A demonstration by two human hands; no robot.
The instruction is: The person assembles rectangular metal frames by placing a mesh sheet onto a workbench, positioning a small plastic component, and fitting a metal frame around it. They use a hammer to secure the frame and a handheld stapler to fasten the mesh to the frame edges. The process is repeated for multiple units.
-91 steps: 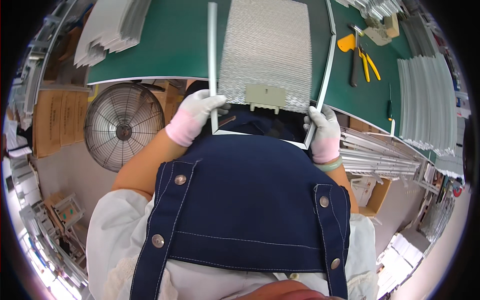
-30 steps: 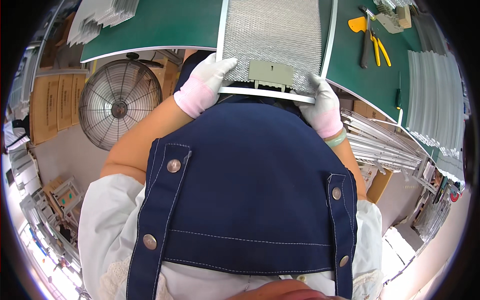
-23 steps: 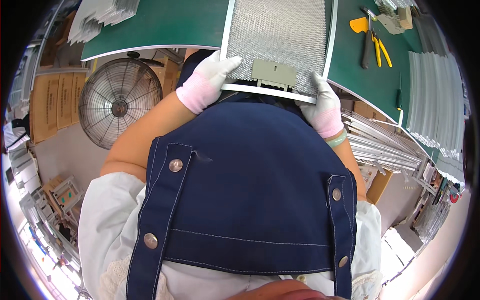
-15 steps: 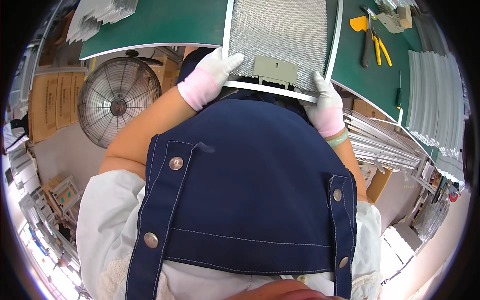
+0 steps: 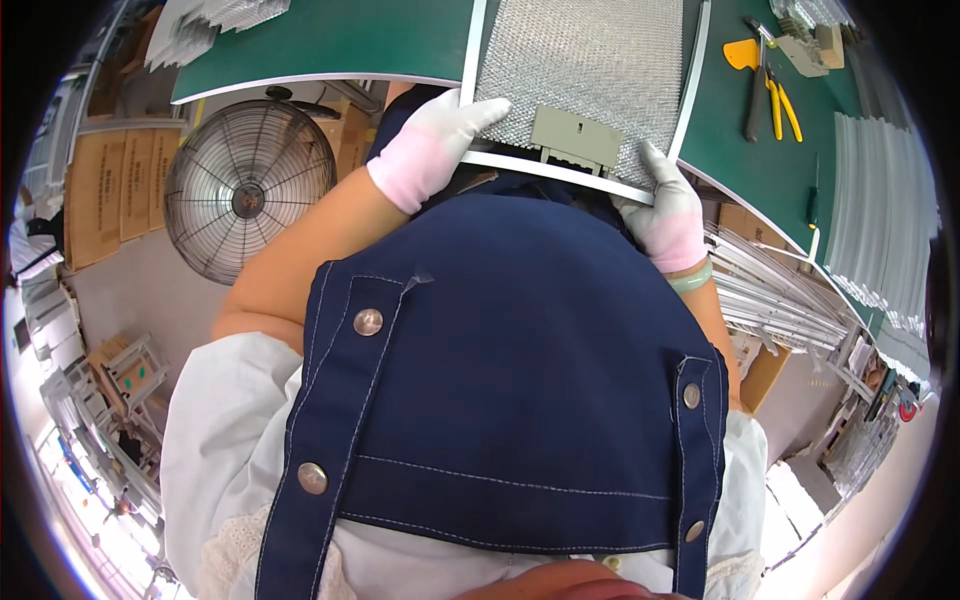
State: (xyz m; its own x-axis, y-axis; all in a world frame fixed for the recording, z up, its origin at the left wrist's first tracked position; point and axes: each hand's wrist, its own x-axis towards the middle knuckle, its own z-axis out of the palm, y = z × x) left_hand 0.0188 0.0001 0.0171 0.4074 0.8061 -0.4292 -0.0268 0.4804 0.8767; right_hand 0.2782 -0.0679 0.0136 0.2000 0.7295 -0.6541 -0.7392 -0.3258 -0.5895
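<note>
Rectangular silver mesh filter panel (image 5: 585, 70) with a white frame lies on the green bench mat (image 5: 350, 40), its near corners pinched under the fingers of the gloved left hand (image 5: 432, 148) and right hand (image 5: 668, 212), apparently for steadying.

The worktop (image 5: 350, 40) is dark green, and the filter (image 5: 590, 70) on it is silver mesh with a fine woven pattern, framed in pale grey with a dull grey-green latch (image 5: 575, 137). Both the left hand (image 5: 435, 145) and right hand (image 5: 665, 210) wear white gloves with pink cuffs. The apron (image 5: 510, 370) is navy with pale stitching and silver studs, the pliers (image 5: 785, 100) have yellow handles, and the fan (image 5: 250, 200) is black wire.
</note>
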